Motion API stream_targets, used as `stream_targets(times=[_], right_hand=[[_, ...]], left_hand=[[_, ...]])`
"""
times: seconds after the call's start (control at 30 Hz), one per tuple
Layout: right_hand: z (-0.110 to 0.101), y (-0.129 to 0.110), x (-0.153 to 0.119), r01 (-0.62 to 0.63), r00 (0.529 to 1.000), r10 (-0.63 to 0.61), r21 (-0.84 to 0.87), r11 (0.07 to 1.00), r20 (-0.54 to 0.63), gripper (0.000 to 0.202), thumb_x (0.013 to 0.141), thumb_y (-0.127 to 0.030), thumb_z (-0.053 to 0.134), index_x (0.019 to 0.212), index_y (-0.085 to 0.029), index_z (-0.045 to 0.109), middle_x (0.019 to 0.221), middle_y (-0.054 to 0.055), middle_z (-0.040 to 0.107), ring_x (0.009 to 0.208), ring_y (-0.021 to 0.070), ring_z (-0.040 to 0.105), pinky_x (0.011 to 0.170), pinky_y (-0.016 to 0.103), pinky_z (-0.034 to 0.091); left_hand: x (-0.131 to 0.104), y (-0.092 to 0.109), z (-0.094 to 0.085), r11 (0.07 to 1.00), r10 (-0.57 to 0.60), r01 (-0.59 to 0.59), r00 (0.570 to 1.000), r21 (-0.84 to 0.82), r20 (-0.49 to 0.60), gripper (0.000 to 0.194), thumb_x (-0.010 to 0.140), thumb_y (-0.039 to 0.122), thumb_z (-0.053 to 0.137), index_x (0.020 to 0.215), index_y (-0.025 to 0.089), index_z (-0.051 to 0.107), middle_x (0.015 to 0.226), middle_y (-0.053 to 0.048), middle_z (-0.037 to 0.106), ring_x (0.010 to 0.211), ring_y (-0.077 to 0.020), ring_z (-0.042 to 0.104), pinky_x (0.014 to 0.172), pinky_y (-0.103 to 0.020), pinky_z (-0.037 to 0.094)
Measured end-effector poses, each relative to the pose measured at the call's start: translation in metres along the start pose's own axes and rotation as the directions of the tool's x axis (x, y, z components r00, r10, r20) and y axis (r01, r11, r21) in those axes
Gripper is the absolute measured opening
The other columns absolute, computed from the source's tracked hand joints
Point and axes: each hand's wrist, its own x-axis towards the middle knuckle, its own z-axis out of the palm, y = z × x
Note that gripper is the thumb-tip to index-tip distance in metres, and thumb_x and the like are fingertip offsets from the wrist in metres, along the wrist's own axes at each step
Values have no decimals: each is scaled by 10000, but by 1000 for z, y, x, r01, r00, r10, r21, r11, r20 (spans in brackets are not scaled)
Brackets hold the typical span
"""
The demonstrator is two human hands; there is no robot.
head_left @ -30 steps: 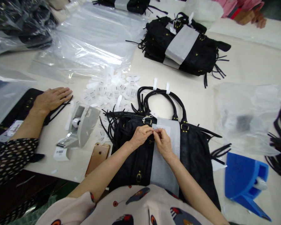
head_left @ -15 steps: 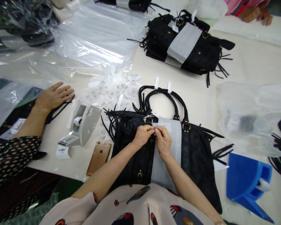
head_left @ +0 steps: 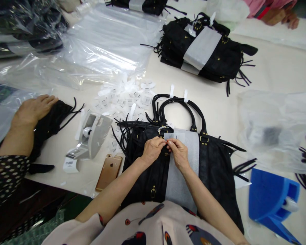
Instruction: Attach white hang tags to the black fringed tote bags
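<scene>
A black handbag (head_left: 216, 170) with fringes lies flat in front of me, a grey paper band (head_left: 185, 177) around its middle. Over its upper part, my left hand (head_left: 153, 149) and my right hand (head_left: 179, 154) meet fingertip to fingertip. Both pinch the lower edge of a small printed hang tag (head_left: 170, 136). Its white string (head_left: 163, 128) leads up toward the base of the handles. White strips (head_left: 186, 96) wrap the looped black handles (head_left: 199, 110). My fingertips hide exactly how the tag is gripped.
Loose white labels (head_left: 127, 95) are heaped beyond the bag. At left are a grey tape dispenser (head_left: 98, 136), a phone (head_left: 109, 173) and a co-worker's hand (head_left: 33, 109). A blue dispenser (head_left: 267, 194) stands right; stacked bags (head_left: 201, 51) lie behind.
The tag shows more above my fingertips, and my left hand has shifted slightly left. The co-worker's hand has moved left over the neighbouring black bag, whose plastic cover is drawn back.
</scene>
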Motion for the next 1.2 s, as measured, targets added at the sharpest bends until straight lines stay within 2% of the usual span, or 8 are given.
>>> stream_targets(times=[0.2,0.4,0.5,0.63,0.77,0.9,1.07,1.2], right_hand=[[-1,6,0,12,1000,-10,-106,994,23,212,732,-382,558,786,-185,615,653,-8,596,576,123,542,514,244,434],[3,5,-3,233,970,-243,-394,889,25,194,804,-354,458,771,-191,557,697,16,576,646,142,525,630,285,430],[6,7,-4,249,963,-269,-429,868,15,200,818,-350,419,766,-190,529,698,17,560,644,145,514,630,288,419],[6,12,-1,175,984,-174,-337,925,33,213,804,-359,422,734,-194,538,618,-8,532,577,135,500,569,267,410],[6,17,4,38,999,-34,-182,983,22,198,753,-349,470,674,-190,557,535,-27,511,507,117,474,511,242,383],[10,17,10,-59,998,59,-85,995,2,196,680,-354,497,605,-181,553,484,-31,489,461,104,434,463,227,333],[17,19,14,-90,995,88,-44,995,-42,206,622,-361,491,534,-175,504,420,-45,421,407,84,366,444,216,303],[21,40,22,-48,997,46,-35,998,-63,242,614,-393,490,509,-176,468,425,-34,433,383,78,356,419,211,278]], left_hand=[[1,-6,7,995,39,-42,999,94,34,160,797,164,504,729,183,648,738,-5,622,688,-108,571,679,-222,445],[5,-5,5,999,-11,10,1000,47,9,117,770,157,538,687,173,619,690,1,619,661,-113,570,662,-222,443],[5,-5,1,999,36,-38,998,33,61,134,781,145,506,703,173,612,706,-7,607,677,-117,567,665,-224,441],[3,-9,1,996,74,-79,990,42,117,189,796,123,422,735,175,594,727,-20,585,688,-125,558,659,-232,438],[5,-15,7,996,39,-46,995,74,95,210,779,115,371,707,183,556,725,-25,571,698,-139,558,667,-250,438],[9,-19,12,997,24,-30,997,73,77,209,745,114,359,646,188,528,677,-23,561,652,-143,548,625,-253,421],[12,-28,18,999,-36,34,997,19,69,190,713,150,360,585,184,497,611,-7,535,601,-131,529,580,-230,391],[14,-42,28,995,-87,89,996,-39,34,193,710,200,368,563,188,492,572,7,519,562,-122,502,544,-212,376]])
